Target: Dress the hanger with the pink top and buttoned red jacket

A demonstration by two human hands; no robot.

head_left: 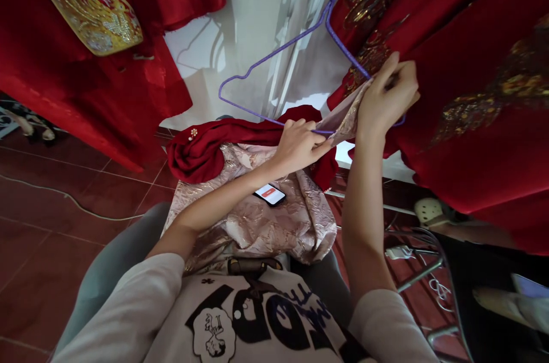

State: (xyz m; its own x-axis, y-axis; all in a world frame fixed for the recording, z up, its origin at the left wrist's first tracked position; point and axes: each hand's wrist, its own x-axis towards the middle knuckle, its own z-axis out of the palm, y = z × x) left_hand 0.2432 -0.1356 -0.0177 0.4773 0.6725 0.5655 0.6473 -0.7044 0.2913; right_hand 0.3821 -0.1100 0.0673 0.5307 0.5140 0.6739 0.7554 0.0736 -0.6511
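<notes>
A purple wire hanger (274, 51) hangs in front of me. My left hand (300, 143) is closed around its lower bar together with a fold of dark red cloth (206, 148). My right hand (388, 94) pinches the edge of a pink-gold brocade garment (347, 114) up against the hanger's right arm. The rest of the brocade (266, 220) lies bunched on my lap, with a phone (270, 194) lying on it, screen lit.
Red embroidered garments hang at the left (86, 37) and right (472, 94). A white wall (249, 20) is behind. A red tiled floor (51, 208) with a white cable lies to the left. A metal chair frame (424, 271) stands at the right.
</notes>
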